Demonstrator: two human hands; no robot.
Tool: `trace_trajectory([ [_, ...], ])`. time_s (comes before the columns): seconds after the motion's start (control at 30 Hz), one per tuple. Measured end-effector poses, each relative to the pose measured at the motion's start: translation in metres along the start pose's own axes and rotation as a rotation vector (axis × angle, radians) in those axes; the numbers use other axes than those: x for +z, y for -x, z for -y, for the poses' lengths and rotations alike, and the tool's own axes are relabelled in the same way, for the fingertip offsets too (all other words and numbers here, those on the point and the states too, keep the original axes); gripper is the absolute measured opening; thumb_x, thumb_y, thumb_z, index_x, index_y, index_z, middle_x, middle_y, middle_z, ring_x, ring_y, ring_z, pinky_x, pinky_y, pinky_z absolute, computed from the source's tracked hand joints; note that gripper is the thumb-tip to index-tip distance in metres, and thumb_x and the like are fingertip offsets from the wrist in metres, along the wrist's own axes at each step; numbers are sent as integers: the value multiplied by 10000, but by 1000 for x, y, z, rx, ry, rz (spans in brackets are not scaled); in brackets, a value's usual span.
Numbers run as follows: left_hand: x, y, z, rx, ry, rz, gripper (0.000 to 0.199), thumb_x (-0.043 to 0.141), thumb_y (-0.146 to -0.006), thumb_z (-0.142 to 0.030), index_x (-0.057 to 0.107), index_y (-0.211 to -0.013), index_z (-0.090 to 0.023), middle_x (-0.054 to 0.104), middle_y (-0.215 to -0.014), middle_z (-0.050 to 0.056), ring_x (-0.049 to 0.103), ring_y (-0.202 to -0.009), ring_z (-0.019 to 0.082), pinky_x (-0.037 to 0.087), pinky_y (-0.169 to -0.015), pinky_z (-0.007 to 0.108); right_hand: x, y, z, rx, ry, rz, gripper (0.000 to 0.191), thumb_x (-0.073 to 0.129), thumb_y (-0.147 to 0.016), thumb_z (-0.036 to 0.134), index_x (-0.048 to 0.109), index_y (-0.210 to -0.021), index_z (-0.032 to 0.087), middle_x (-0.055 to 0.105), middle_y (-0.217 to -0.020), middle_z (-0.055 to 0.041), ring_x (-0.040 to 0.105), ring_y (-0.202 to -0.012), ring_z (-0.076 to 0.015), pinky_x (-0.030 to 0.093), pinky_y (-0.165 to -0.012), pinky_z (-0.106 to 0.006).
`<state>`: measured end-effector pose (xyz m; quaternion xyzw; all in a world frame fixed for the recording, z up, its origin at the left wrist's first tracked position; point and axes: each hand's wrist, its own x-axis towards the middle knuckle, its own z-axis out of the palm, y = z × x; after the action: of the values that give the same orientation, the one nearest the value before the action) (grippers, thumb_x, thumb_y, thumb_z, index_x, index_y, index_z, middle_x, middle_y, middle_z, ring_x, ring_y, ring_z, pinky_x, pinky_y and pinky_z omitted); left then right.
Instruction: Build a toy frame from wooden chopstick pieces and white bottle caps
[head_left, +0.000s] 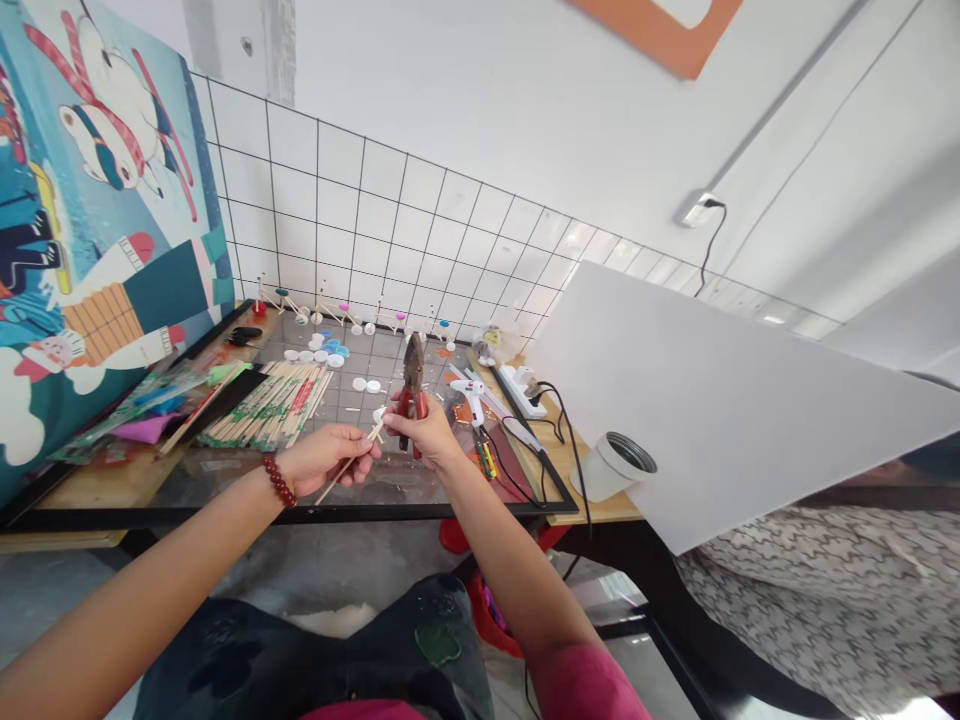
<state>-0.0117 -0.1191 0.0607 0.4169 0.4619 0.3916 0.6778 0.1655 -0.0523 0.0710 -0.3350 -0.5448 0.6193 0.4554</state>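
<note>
Fingers pinched, the left hand (328,462) held a wooden stick (335,482) beside red-handled pliers (413,375), wrapped in the curled right hand (430,430).
A bump from the pliers could have snapped the stick.

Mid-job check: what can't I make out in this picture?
All in the head view:
Red-handled pliers: handles partly covered by the right grip.
Wooden stick: partly hidden by the left grip.
Green-printed wrappers: lettering too small and blurred to read.
Orange-bordered wall panel: cut off by the top edge.
White pot: inner bottom hidden by its wall and shadow.
</note>
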Motion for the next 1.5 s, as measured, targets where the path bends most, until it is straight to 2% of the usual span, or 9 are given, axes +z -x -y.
trace_trajectory([
  [0.23, 7, -10, 0, 56, -51, -79, 261, 827, -784, -370, 725, -755, -131, 699, -681, 72, 643, -615, 166, 509, -596, 265, 3, -6, -5, -101, 75, -88, 422, 783, -546, 278, 593, -919, 220, 645, -708, 73, 580, -619, -97, 501, -649, -252],
  [0.43, 9, 16, 2, 450, -151, -553, 136, 842, -796, -249, 787, -906, -191, 760, -910, 70, 668, -804, 183, 520, -650, 228, 1, -2, -7, -388, 234, -160, 330, 713, -693, 292, 560, -979, 234, 647, -777, 49, 626, -664, -121, 546, -679, -271],
  [0.57, 25, 19, 9, 103, 340, -240, 167, 680, -965, -224, 779, -881, -118, 768, -868, 117, 707, -735, 169, 585, -674, 248, -4, 13, -8, -785, 622, -77, 235, 665, -834, 265, 574, -1047, 229, 699, -866, -9, 673, -738, -149, 566, -701, -281],
  [0.7, 29, 3, 5, -71, 658, -49, 237, 638, -990, -200, 706, -778, -117, 710, -693, 76, 666, -542, 155, 577, -544, 255, -1, 27, -9, -1255, 1157, 321, 200, 645, -920, 201, 610, -1116, 219, 739, -974, -74, 705, -888, -196, 580, -814, -335],
  [0.8, 21, -3, 0, -44, 673, -76, 205, 634, -976, -144, 699, -785, -106, 705, -676, 63, 656, -497, 144, 543, -474, 229, 1, 35, -15, -1399, 1388, 439, 105, 610, -966, 147, 643, -1026, 227, 743, -969, -70, 699, -888, -199, 565, -837, -350],
  [0.9, 14, 2, -5, 102, 604, -265, 221, 595, -976, -73, 704, -785, -101, 760, -759, 99, 726, -593, 157, 599, -566, 232, -3, 40, -25, -1284, 1255, 354, 132, 626, -957, 200, 651, -1085, 220, 750, -1116, -110, 705, -1011, -229, 565, -855, -359],
  [1.13, 13, 12, -6, 101, 327, -256, 138, 651, -969, -119, 746, -871, -96, 784, -767, 125, 767, -683, 193, 638, -651, 285, -4, 28, -19, -374, 540, -74, 206, 683, -843, 332, 598, -1015, 258, 761, -981, -46, 688, -832, -205, 570, -857, -366],
  [1.33, 21, 13, 2, 84, 180, -153, 94, 743, -936, -203, 748, -896, -119, 794, -763, 111, 760, -681, 173, 626, -652, 256, 12, 16, -13, -162, 166, -2, 382, 794, -685, 382, 562, -961, 257, 707, -874, 7, 653, -731, -173, 571, -773, -344],
  [1.5, 25, 9, 5, 41, 171, -170, 134, 760, -923, -202, 707, -827, -124, 780, -736, 97, 763, -675, 175, 632, -644, 260, 6, 16, -18, -200, 296, -4, 390, 798, -689, 377, 552, -961, 246, 635, -843, 37, 560, -664, -133, 502, -690, -297],
])
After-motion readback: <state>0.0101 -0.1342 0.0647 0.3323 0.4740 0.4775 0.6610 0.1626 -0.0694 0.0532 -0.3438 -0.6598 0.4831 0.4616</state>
